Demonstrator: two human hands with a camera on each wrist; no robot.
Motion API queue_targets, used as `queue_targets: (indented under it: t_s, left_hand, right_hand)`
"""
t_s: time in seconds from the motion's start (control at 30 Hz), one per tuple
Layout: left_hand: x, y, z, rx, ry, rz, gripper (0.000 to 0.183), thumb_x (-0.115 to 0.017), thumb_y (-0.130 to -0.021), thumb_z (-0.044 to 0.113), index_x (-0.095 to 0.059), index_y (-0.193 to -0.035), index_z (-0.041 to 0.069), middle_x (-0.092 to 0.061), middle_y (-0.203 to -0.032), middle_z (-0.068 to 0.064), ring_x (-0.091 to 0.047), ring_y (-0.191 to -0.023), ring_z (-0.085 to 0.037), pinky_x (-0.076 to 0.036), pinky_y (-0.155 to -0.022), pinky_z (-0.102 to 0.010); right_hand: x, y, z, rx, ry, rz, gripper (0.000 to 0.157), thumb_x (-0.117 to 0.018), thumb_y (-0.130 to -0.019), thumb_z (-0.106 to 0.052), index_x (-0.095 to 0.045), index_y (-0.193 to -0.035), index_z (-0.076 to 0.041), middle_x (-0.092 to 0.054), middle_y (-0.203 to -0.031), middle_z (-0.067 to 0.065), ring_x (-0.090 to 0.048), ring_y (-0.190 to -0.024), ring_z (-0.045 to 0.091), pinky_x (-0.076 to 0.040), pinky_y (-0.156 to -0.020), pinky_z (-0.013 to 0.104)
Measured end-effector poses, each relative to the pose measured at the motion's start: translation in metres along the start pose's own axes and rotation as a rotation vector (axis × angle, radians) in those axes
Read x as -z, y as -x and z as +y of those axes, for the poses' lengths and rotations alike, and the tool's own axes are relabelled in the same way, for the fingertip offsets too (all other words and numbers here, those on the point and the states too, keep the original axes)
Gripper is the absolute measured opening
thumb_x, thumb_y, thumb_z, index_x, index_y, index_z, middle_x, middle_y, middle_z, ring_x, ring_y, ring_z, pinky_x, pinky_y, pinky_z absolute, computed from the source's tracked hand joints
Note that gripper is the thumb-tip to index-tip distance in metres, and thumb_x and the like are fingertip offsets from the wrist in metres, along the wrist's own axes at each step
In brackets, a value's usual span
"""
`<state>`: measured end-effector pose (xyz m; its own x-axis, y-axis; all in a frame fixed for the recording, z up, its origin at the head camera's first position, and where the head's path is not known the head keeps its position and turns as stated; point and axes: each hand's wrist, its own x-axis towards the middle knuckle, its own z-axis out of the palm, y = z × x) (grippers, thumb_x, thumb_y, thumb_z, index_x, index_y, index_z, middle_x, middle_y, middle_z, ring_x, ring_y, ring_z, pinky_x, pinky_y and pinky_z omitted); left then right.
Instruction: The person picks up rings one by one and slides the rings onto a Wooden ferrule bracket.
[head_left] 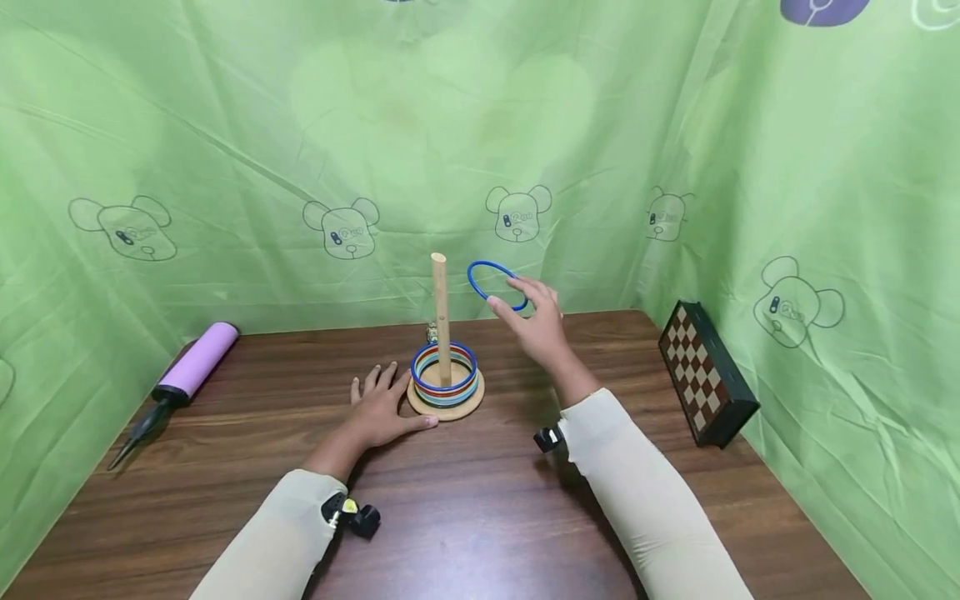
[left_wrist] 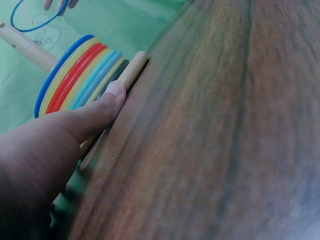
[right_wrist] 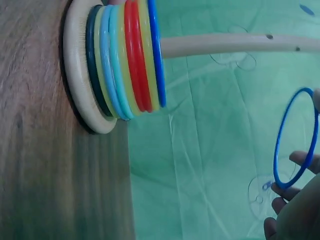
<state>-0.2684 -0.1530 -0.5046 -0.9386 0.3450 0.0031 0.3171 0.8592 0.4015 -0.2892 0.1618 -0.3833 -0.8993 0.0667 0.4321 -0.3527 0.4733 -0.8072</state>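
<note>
My right hand (head_left: 542, 327) pinches a thin blue ring (head_left: 470, 276) between thumb and fingers. It holds the ring in the air, tilted, right of the wooden peg (head_left: 440, 292) and near its top height. The peg rises upright from a round wooden base (head_left: 474, 403) on the table. Around its foot lies a stack of colored rings (right_wrist: 135, 60), with blue on top, then yellow, red, light blue and black lower down. Beside the base, my left hand (head_left: 378, 417) lies with fingers spread; its thumb (left_wrist: 114, 92) touches the base's edge.
A purple hand pump (head_left: 202, 357) lies at the table's left edge. On the right, a folded checkered board box (head_left: 705, 375) stands on its side. Behind the base sits a small patterned object (head_left: 432, 332), partly hidden. Green curtains (head_left: 442, 125) with printed bears enclose the brown wooden table (head_left: 465, 517).
</note>
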Motion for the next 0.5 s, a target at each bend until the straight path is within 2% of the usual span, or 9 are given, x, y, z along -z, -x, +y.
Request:
queue_targets:
  t_s: [0.17,0.33,0.5]
  left_hand:
    - [0.0,0.0,-0.002,-0.003,-0.015,-0.001,0.122,-0.067,-0.084,0.09,-0.031,-0.174,0.018,-0.02,-0.181,-0.025,-0.011,-0.167,-0.055,-0.002,-0.127,-0.084]
    - [0.001,-0.001,-0.002,-0.002,0.0,0.007,0.121,-0.069,-0.084,0.088,-0.031,-0.174,0.017,-0.02,-0.181,-0.025,-0.01,-0.167,-0.055,-0.001,-0.128,-0.083]
    - [0.001,0.0,-0.002,-0.005,0.002,0.008,0.121,-0.069,-0.084,0.089,-0.032,-0.174,0.018,-0.021,-0.181,-0.025,-0.01,-0.168,-0.055,-0.001,-0.128,-0.083]
  right_hand:
    - [0.001,-0.008,-0.021,0.028,-0.025,-0.005,0.061,-0.078,-0.1,-0.046,-0.067,-0.151,-0.016,-0.058,-0.161,0.011,-0.039,-0.153,0.033,-0.035,-0.126,0.065]
    - [0.003,-0.015,-0.042,0.077,0.015,-0.028,0.063,-0.077,-0.1,-0.049,-0.066,-0.153,-0.018,-0.055,-0.164,0.009,-0.039,-0.154,0.031,-0.037,-0.125,0.063]
    - [0.001,-0.018,-0.059,0.107,0.006,-0.038,0.061,-0.074,-0.102,-0.048,-0.065,-0.154,-0.017,-0.054,-0.165,0.009,-0.039,-0.155,0.029,-0.036,-0.125,0.062]
